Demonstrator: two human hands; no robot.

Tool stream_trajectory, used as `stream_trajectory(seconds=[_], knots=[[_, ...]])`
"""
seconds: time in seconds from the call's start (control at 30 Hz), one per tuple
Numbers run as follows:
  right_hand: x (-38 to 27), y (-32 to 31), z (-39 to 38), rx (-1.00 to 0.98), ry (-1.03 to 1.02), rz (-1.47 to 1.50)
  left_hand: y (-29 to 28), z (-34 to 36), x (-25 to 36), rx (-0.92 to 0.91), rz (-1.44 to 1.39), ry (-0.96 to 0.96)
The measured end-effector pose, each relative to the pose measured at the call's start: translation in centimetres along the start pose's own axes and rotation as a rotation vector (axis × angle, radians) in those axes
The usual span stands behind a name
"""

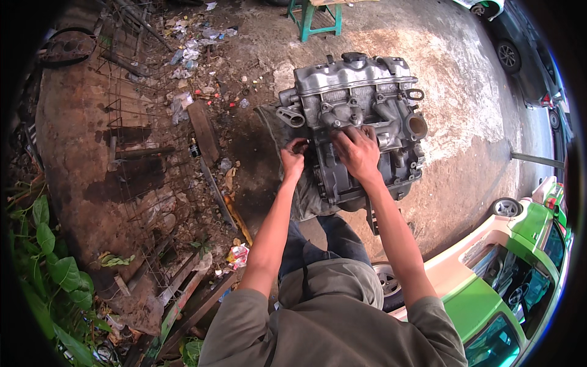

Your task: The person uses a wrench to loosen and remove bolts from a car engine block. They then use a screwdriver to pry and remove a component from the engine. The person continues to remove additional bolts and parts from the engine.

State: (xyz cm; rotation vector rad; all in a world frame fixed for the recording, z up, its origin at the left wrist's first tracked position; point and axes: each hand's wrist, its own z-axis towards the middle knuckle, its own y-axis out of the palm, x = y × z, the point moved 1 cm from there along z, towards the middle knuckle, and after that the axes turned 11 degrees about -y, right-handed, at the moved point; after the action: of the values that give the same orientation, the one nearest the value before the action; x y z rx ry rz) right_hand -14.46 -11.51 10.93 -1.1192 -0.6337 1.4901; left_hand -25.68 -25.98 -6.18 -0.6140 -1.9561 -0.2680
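A grey metal car engine [354, 76] stands in front of me, partly over a dark, dirty cloth [304, 205]. My right hand [359, 153] bends its fingers over the cast manifold [386, 136] on the engine's near side; the fingertips are partly hidden. Beside the engine's left edge is my left hand [293, 160], its fingers curled together close to the block. Anything small between them is too hidden to tell. A round open port [417, 126] faces out at the engine's right end. Under my right forearm a dark metal bar [372, 219] sticks out toward me.
A green stool [318, 23] stands beyond the engine. Litter [189, 52], a wooden plank [203, 131] and rusty wire mesh [131, 122] lie left. A green and cream vehicle [489, 269] is close on my right; a dark car [526, 55] is farther back.
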Motion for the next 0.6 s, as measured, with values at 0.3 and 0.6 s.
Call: stream_trajectory(seconds=[0.3, 0.6], knots=[[0.1, 0.0, 0.0, -0.014, -0.004, -0.002, 0.5, -1.6, 1.1, 0.17, 0.237, 0.347], [0.1, 0.1, 0.0, 0.009, -0.012, -0.005, 0.8, -1.5, 0.4, 0.145, 0.095, 0.313]])
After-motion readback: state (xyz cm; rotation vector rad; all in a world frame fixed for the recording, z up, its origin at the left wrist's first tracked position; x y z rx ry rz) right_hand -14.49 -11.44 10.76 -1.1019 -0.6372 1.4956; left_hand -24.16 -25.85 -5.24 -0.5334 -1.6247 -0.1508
